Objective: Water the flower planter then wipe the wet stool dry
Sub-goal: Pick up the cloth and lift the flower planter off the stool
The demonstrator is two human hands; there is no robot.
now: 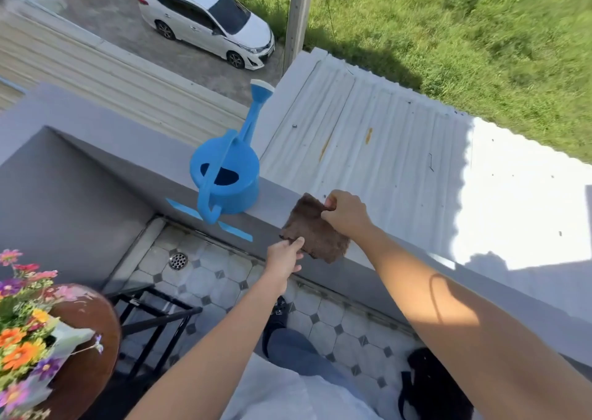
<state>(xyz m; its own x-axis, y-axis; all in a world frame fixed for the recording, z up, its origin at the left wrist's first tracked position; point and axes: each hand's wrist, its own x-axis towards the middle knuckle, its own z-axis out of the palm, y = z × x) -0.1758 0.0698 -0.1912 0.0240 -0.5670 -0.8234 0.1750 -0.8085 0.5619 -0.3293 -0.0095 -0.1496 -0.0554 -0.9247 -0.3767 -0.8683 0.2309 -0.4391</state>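
A brown cloth (315, 232) lies on top of the grey balcony wall (134, 150). My right hand (344, 213) pinches its far right corner. My left hand (283, 256) pinches its near left corner. A blue watering can (226, 176) stands upright on the wall to the left of the cloth, spout pointing away. The round brown stool (91, 317) is at the lower left on black metal legs. On the stool stands the flower planter (25, 323), full of orange, pink and purple flowers.
Blue tape strips (235, 230) mark the wall near the can. The tiled balcony floor (211, 278) has a round drain (177, 261). A black bag (432, 384) sits at the lower right. Beyond the wall are a corrugated roof (384, 150), grass and a white car (208, 19).
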